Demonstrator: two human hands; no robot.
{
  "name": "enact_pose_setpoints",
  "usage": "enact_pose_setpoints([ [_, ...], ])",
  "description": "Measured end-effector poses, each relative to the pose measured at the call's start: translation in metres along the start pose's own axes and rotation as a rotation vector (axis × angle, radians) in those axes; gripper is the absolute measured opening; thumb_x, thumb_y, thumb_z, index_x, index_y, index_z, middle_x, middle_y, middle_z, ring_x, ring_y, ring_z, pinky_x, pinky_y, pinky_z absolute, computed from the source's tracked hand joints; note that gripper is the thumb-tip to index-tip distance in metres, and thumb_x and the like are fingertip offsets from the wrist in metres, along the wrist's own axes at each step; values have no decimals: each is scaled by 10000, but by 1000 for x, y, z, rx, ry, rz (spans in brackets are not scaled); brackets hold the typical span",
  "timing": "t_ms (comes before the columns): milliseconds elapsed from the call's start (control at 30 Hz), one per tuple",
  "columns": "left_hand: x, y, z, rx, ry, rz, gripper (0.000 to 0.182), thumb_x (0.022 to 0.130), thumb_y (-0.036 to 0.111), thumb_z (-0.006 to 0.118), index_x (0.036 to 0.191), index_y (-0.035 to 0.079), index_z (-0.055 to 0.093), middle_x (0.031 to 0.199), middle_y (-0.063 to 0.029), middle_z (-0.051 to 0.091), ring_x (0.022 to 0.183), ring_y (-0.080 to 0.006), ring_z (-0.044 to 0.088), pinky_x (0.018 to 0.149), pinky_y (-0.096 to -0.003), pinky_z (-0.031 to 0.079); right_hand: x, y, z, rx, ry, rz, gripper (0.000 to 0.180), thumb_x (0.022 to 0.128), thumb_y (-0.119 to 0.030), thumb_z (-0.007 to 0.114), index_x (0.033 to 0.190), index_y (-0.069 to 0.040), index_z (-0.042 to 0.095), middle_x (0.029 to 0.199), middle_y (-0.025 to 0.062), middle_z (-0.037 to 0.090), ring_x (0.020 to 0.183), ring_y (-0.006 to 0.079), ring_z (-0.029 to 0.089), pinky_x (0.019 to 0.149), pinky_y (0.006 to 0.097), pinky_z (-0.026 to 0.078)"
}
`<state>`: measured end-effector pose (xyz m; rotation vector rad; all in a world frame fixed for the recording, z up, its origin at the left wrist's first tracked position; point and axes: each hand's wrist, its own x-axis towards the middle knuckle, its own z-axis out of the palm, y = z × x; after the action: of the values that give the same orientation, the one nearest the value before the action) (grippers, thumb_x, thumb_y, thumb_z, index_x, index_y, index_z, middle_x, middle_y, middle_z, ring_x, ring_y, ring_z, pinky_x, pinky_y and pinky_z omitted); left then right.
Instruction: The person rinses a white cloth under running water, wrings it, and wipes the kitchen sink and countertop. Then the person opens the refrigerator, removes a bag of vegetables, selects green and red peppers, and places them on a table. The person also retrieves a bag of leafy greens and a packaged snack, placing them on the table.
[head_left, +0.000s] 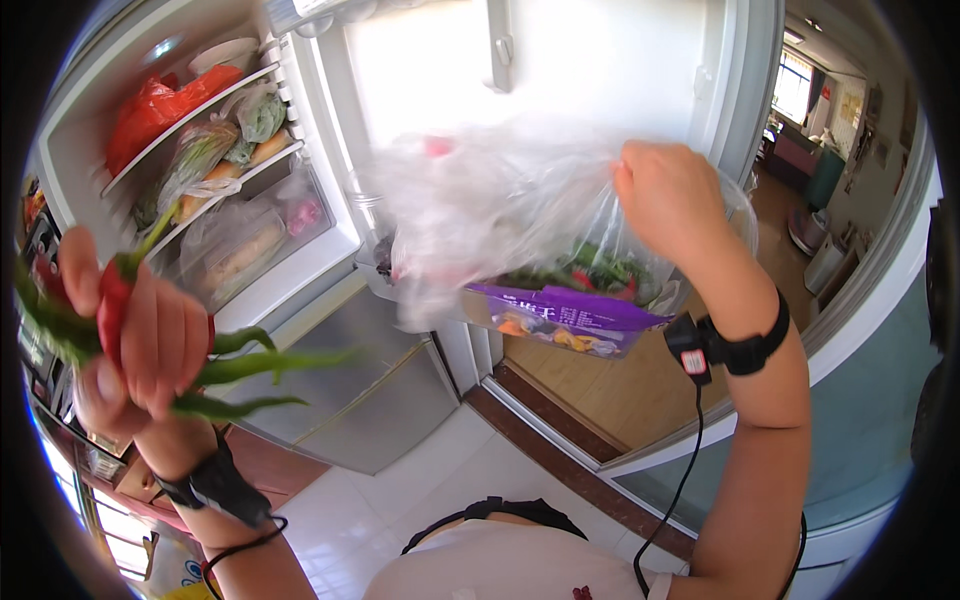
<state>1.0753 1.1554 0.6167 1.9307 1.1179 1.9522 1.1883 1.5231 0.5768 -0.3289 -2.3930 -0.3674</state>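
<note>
At the left, my left hand (142, 345) is closed around several green chili peppers (255, 369) and a red chili pepper (115, 300); their tips stick out on both sides of the fist. My right hand (667, 202) grips the upper part of a clear plastic bag (487, 202) at the refrigerator door. The bag is blurred. Low in it or behind it, green and red chili peppers (600, 270) show through. Below them, a purple printed package (570, 311) lies in the clear door bin (487, 322).
The refrigerator stands with its door (600, 75) swung wide. Its shelves (202, 97) hold a red plastic bag (169, 105), bagged vegetables (199, 157) and a bowl (225, 54). A drawer (322, 202) sits beneath them. A sliding-door track (547, 450) crosses the floor; cables hang from both wrists.
</note>
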Motion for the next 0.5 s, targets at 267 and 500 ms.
enact_pose_setpoints([
  [267,7,-30,-16,137,479,-120,337,742,32,522,1073,26,454,568,-5,376,438,-78,357,428,-213,312,-7,11,24,-24,434,-341,20,759,-61,604,747,-54,590,687,72,509,586,250,538,500,372,419],
  [500,-17,-113,2,-474,537,-349,546,783,79,577,1292,17,386,844,-39,570,628,-122,458,620,-291,402,-18,12,-16,390,-40,357,190,753,11,590,924,-73,589,738,77,552,641,230,566,561,326,466],
])
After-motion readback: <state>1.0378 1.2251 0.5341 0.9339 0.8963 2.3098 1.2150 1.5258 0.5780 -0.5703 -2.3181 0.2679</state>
